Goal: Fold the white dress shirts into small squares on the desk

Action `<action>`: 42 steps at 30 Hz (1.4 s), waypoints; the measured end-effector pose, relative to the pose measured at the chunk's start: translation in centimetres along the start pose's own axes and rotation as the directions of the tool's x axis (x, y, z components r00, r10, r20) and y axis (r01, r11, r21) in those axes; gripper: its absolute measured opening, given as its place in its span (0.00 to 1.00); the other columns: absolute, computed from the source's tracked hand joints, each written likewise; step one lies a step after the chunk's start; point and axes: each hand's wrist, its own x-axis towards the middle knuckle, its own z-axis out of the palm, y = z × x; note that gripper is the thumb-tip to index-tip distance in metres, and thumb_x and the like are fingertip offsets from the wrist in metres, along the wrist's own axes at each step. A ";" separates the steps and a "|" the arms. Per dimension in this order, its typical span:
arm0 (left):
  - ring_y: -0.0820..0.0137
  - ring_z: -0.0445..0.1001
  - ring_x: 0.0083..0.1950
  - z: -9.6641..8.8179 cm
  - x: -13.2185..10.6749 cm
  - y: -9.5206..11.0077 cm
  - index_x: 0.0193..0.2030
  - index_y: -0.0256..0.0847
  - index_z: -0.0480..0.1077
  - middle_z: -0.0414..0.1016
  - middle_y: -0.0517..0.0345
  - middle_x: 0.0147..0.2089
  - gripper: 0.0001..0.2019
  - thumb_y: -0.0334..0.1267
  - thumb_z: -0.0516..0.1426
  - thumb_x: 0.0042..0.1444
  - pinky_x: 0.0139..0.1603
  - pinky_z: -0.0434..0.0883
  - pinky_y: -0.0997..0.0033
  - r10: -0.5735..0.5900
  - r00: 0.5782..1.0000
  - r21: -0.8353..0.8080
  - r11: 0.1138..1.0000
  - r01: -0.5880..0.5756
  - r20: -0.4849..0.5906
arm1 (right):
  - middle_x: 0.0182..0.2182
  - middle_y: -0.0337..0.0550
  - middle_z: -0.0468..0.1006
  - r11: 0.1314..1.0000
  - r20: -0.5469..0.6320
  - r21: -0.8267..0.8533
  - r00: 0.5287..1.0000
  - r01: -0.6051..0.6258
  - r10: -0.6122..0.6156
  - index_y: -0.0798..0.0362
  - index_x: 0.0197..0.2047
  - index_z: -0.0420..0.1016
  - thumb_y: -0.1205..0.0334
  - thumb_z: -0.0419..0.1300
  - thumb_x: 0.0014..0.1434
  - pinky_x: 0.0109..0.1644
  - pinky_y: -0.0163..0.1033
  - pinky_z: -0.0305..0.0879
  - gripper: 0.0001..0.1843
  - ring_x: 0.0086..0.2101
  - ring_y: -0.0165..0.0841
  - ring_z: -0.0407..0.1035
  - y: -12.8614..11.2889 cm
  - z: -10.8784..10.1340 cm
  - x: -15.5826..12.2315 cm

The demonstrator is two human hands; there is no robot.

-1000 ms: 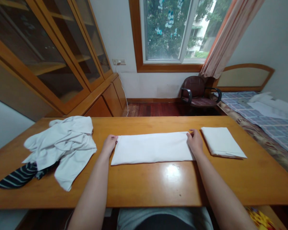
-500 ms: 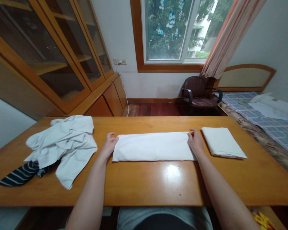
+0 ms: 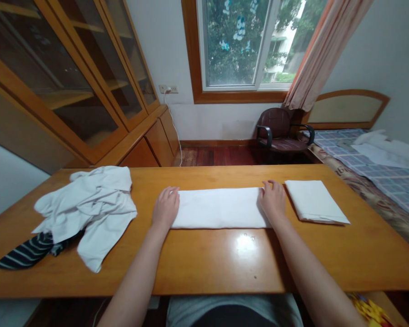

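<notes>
A white cloth [image 3: 221, 208], folded into a long flat strip, lies across the middle of the wooden table [image 3: 211, 259]. On its left end rests my left hand [image 3: 166, 206], palm down with fingers stretched over the edge. My right hand [image 3: 273, 200] lies over the opposite end, its fingers loosely spread and slightly bent. Both hands hide the strip's ends. Right of it sits a folded white cloth [image 3: 316, 200], squarish and flat. A crumpled heap of white fabric [image 3: 98, 200] lies at the left, partly covering a black-and-white striped cloth [image 3: 25, 251].
A glass-door cabinet [image 3: 122, 100] stands beyond the table's left side. Past the far edge are a brown armchair [image 3: 276, 127] and a window with a pink curtain [image 3: 327, 50]. A bed [image 3: 368, 168] with a checked cover is at the right.
My hands have moved inward from gripping the strip's two ends and now lie flatter on top of it. The left hand has shifted right and the right hand slightly left.
</notes>
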 end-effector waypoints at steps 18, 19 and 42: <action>0.57 0.42 0.78 4.0 0.7 -1.3 0.75 0.39 0.50 0.47 0.51 0.77 0.31 0.50 0.37 0.70 0.75 0.42 0.42 -0.070 0.916 0.044 0.997 0.057 0.395 | 0.71 0.61 0.51 0.995 0.455 0.020 0.885 0.096 -0.095 0.66 0.72 0.53 0.50 0.43 0.71 0.72 0.55 0.39 0.35 0.70 0.45 0.44 -0.4 2.2 -2.1; 0.56 0.41 0.78 3.9 0.6 -2.2 0.75 0.39 0.49 0.46 0.51 0.77 0.31 0.50 0.37 0.70 0.74 0.41 0.40 -0.099 0.916 0.055 0.995 0.084 0.390 | 0.71 0.60 0.51 0.996 0.450 0.004 0.890 0.087 -0.079 0.65 0.72 0.53 0.50 0.42 0.71 0.72 0.55 0.39 0.35 0.70 0.45 0.45 0.2 2.2 -2.0; 0.54 0.48 0.76 2.5 1.9 3.0 0.69 0.38 0.62 0.58 0.48 0.73 0.26 0.42 0.41 0.69 0.74 0.44 0.41 -0.017 0.962 0.000 1.000 0.018 0.271 | 0.68 0.60 0.61 0.987 0.272 0.118 0.953 0.105 -0.134 0.67 0.68 0.61 0.60 0.41 0.69 0.71 0.52 0.48 0.30 0.68 0.46 0.53 -1.5 0.8 -1.8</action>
